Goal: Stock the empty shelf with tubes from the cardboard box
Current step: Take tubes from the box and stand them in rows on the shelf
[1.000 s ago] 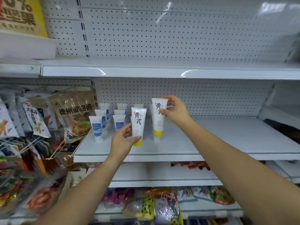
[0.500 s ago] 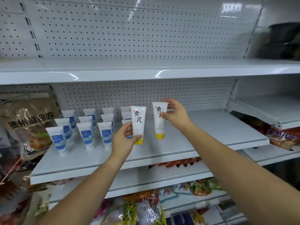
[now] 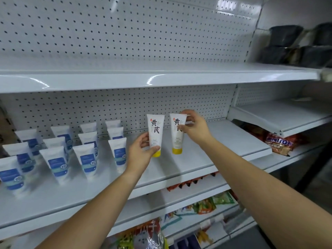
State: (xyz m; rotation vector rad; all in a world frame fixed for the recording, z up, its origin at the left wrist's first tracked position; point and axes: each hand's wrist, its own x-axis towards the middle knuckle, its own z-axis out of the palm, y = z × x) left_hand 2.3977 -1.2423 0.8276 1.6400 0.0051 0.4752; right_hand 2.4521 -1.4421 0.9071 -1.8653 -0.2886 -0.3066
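Two white tubes with yellow caps and black characters stand cap-down over the white shelf [image 3: 224, 141]. My left hand [image 3: 142, 151] grips the left yellow-capped tube [image 3: 155, 133] near its cap. My right hand [image 3: 195, 129] pinches the top edge of the right yellow-capped tube [image 3: 177, 135], whose cap rests on or just above the shelf. Several white tubes with blue labels [image 3: 88, 159] stand in rows on the left part of the same shelf. The cardboard box is out of view.
A white shelf [image 3: 161, 76] runs above, backed by pegboard. Dark packs [image 3: 291, 44] sit at the upper right. Snack bags [image 3: 276, 142] lie on a lower right shelf, and more bags [image 3: 203, 205] fill the shelves below.
The view has swung right and closer, so the blue-labelled tubes sit further left. Both hands keep hold of their yellow-capped tubes at about the same spot on the shelf.
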